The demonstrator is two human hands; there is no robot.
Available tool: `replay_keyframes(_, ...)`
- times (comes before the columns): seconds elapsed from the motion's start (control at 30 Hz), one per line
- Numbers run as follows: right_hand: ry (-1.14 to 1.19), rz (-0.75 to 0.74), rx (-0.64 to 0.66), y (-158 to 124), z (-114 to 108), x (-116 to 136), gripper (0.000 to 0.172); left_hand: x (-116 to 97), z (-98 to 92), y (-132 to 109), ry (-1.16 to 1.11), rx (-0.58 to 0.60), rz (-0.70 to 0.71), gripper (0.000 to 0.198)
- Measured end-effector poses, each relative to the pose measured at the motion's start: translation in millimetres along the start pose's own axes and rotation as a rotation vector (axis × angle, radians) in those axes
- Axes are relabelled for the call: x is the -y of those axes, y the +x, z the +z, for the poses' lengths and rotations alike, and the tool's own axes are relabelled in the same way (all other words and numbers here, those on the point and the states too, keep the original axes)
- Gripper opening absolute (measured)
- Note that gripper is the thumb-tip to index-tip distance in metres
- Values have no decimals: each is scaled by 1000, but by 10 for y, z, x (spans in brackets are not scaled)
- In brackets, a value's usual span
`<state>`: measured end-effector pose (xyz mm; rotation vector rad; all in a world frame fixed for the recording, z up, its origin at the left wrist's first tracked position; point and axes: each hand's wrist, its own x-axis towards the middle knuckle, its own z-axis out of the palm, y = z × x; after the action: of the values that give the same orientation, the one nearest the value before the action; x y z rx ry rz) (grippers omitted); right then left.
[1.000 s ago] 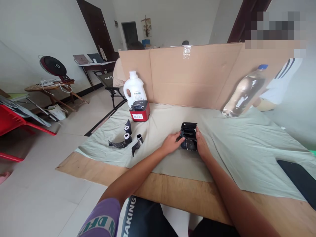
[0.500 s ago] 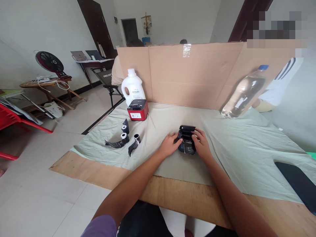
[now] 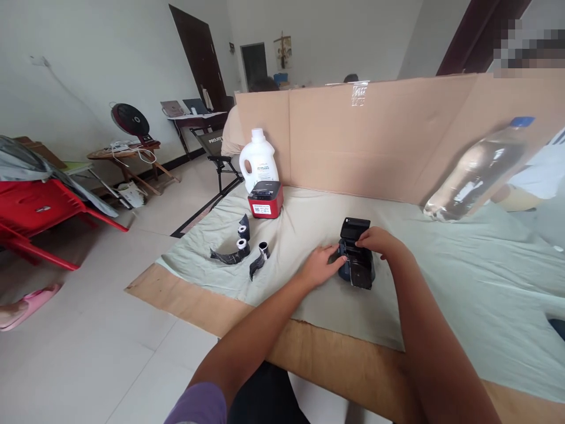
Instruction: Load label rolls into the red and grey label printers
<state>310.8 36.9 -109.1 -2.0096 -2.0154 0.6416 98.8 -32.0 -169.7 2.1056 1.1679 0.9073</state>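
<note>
A small dark device [image 3: 345,272], which looks like a portable printer, lies on the cloth with its black lid [image 3: 355,227] raised. A dark, shiny strip [image 3: 361,274] hangs out over its front. My left hand [image 3: 322,267] steadies the device from the left, thumb on its edge and fingers along its side. My right hand [image 3: 382,242] reaches in from the right, its fingertips pinched together at the opening below the lid; what they grip is hidden. To the left lie several small rolls with black strips, among them a white-cored roll [image 3: 242,245].
A red and black box [image 3: 266,203] stands before a white jug [image 3: 259,162]. A cardboard screen [image 3: 344,141] lines the back, and a large clear bottle [image 3: 479,171] with a blue cap leans at the right. A dark phone-like object [image 3: 558,326] lies at the right edge.
My right hand has moved from the device's right side to its opening, wrist raised. The lid stands more upright, and the dark strip reaches further out in front. The view has turned left.
</note>
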Motion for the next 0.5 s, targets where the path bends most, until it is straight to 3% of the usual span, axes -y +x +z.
replay_keyframes(0.2,-49,-72,156,30,58,-86,10,3,-2,-6,-13,3,-11,48)
replay_keyframes(0.5,-250,-3,90,128,166,-110,25,68,45,9,11,-11,13,49)
